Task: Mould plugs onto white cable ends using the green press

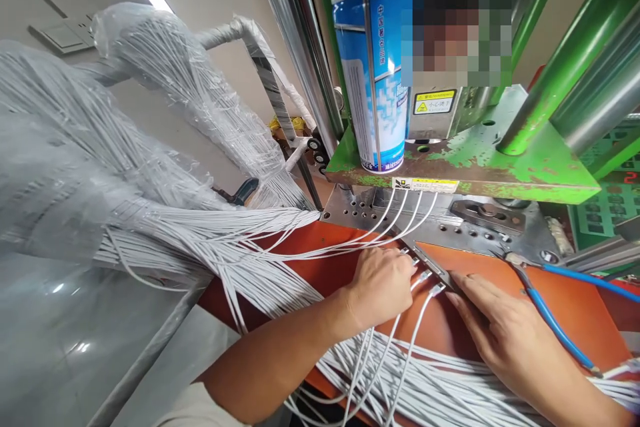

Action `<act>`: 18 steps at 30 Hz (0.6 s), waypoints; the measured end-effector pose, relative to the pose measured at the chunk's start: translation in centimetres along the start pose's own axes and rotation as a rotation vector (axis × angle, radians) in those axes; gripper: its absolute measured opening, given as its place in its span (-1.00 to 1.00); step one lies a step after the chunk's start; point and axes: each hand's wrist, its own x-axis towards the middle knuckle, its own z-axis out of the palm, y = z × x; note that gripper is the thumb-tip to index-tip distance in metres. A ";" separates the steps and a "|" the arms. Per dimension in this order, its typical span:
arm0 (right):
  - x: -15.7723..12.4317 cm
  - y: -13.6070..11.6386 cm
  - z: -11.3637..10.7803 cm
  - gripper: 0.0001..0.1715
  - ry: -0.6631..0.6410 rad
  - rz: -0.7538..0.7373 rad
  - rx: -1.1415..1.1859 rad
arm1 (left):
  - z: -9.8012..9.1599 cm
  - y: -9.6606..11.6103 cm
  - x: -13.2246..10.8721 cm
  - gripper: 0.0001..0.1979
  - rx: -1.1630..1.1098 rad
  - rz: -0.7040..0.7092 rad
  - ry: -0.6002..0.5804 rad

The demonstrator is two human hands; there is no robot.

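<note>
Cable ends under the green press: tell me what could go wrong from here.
The left hand and right hand work just below the green press plate, beside the steel die plate, so fingers could be pinched if the press cycles. The blue aerosol can appears free-standing near the plate's edge and might tip onto the hands. The white cables fan out loosely, so one could snag or slip out of line.

— Blue spray can [369,73]?
— Running off the top edge, its small print blurring.
— White cables [400,373]?
— Spilling past the bottom edge, some tips disappearing under a hand [380,287].
— Green machine's upper part [530,33]?
— Hiding behind a pixelated patch [455,17].
</note>
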 end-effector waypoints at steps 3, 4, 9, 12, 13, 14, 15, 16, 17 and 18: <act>0.2 -0.5 -0.2 -0.68 -0.026 -0.005 -0.011 | -0.5 -0.1 0.2 -0.65 -0.009 0.000 -0.012; 0.2 -0.8 -0.2 -0.68 -0.033 0.011 -0.018 | -0.8 -0.1 0.2 -0.65 -0.010 0.001 -0.014; 0.7 -1.5 -0.5 -0.65 -0.034 0.088 -0.043 | -2.5 0.4 -0.9 -0.73 -0.045 -0.004 0.060; 0.7 -1.5 -0.5 -0.64 -0.034 0.112 -0.050 | -2.5 1.3 -2.0 -0.75 -0.100 0.149 -0.016; 0.5 -1.4 -0.4 -0.64 -0.038 0.119 -0.060 | -2.2 1.6 -2.2 -0.77 -0.106 0.181 -0.052; 0.4 -1.4 -0.4 -0.65 -0.044 0.123 -0.069 | -1.9 1.8 -2.3 -0.79 -0.107 0.192 -0.081; 0.2 -1.5 -0.3 -0.65 -0.049 0.125 -0.078 | -1.5 1.9 -2.3 -0.80 -0.104 0.191 -0.099; 0.1 -1.5 -0.4 -0.66 -0.052 0.123 -0.082 | -1.2 2.0 -2.2 -0.80 -0.107 0.187 -0.110; 0.1 -1.5 -0.5 -0.67 -0.054 0.117 -0.081 | -0.9 1.9 -2.1 -0.78 -0.117 0.180 -0.116; 0.3 -1.4 -0.7 -0.67 -0.043 0.109 -0.079 | -0.7 1.9 -1.9 -0.77 -0.138 0.176 -0.117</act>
